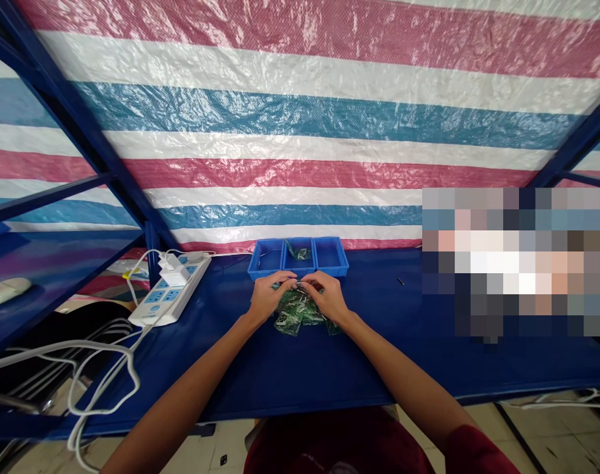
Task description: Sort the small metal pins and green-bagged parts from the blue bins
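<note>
My left hand point(271, 296) and my right hand point(325, 293) meet over a pile of small green plastic packets point(300, 312) on the blue table. Thumbs and fingers of both hands are pinched together around a small item point(298, 284), partly silvery, whose kind is too small to make out. Just beyond my fingertips stands a row of blue bins point(331, 270). In the middle bin lies a green packet point(300, 253); the left bin holds something thin.
A white power strip point(193, 287) with a plugged-in white adapter point(174, 270) lies on the left, its white cables point(126, 368) looping down. A small dark piece point(401, 281) lies right of the bins. Blurred blocks cover the far right. Striped sheeting point(300, 151) hangs behind the table.
</note>
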